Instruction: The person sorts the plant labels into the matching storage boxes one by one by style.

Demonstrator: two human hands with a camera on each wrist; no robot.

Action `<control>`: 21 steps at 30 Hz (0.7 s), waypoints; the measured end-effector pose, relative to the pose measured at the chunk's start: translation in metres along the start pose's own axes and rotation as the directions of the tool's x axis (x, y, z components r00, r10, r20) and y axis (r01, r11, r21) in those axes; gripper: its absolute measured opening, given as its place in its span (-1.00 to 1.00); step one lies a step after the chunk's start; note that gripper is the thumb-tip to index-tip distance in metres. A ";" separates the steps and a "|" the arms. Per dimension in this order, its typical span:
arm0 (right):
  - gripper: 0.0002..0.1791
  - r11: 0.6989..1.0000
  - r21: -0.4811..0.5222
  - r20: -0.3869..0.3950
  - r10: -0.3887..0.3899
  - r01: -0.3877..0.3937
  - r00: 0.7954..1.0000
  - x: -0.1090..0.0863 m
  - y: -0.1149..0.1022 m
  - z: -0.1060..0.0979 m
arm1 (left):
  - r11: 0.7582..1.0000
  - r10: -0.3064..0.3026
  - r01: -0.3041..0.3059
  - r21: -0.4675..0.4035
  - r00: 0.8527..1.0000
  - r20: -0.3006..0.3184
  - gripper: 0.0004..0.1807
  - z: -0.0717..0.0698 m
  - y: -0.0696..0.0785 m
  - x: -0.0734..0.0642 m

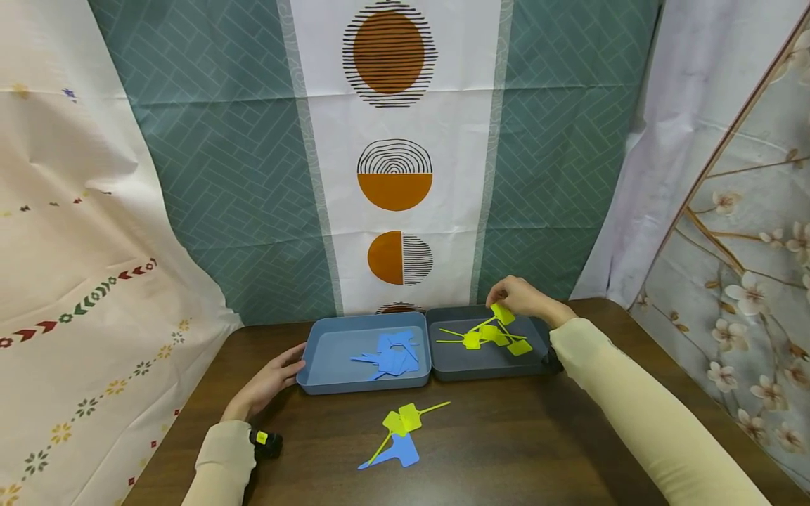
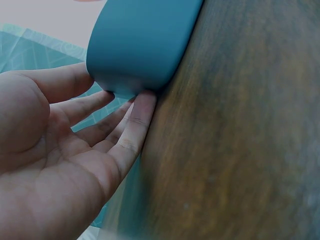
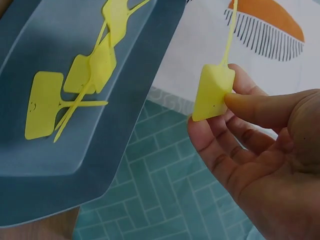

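Over the dark grey tray (image 1: 451,364), my right hand (image 1: 522,296) pinches a yellow plant label (image 3: 214,95) by its flat head, thumb on one face. Several more yellow labels (image 3: 45,105) lie crossed in that tray. My left hand (image 1: 272,379) touches the outer left end of the blue tray (image 1: 329,351); in the left wrist view its fingertips rest against the tray's wall (image 2: 140,45), low by the table. Inside the blue tray is a pile of blue labels (image 1: 395,358).
On the brown table (image 1: 506,436), in front of the trays, two yellow labels (image 1: 410,417) overlap a blue label (image 1: 405,448). The trays stand side by side. A patterned curtain (image 1: 240,176) hangs right behind them, with more cloth at both sides.
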State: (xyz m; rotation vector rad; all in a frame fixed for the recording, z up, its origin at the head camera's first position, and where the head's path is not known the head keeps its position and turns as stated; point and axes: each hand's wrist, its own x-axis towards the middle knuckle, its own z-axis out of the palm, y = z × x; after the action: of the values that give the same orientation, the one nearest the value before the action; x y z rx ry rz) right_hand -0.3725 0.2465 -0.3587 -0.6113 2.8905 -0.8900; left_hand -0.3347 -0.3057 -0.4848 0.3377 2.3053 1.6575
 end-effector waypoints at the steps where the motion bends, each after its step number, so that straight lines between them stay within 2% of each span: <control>1: -0.65 1.000 0.001 0.008 0.004 -0.004 1.000 0.001 0.001 0.000 | 1.000 -0.002 0.002 0.000 1.000 -0.002 -0.32 0.000 0.000 0.000; 5: -0.65 1.000 -0.013 0.033 -0.011 0.011 0.999 0.004 0.005 -0.002 | 1.000 -0.006 0.006 0.006 1.000 -0.003 -0.32 0.001 0.001 0.000; 14: -0.56 0.996 -0.078 0.127 0.056 -0.046 0.990 0.006 0.023 0.002 | 1.000 -0.007 0.008 0.011 1.000 -0.005 -0.31 0.001 0.001 0.000; 21: -0.57 0.999 -0.028 0.133 0.027 -0.024 0.991 0.005 0.026 0.005 | 1.000 -0.004 0.004 0.010 1.000 -0.008 -0.32 0.002 0.001 -0.001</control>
State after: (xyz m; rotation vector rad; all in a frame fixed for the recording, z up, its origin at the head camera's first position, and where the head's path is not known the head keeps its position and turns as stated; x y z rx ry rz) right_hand -0.3859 0.2615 -0.3765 -0.6098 2.7878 -0.7775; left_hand -0.3332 -0.3038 -0.4839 0.3287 2.3189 1.6493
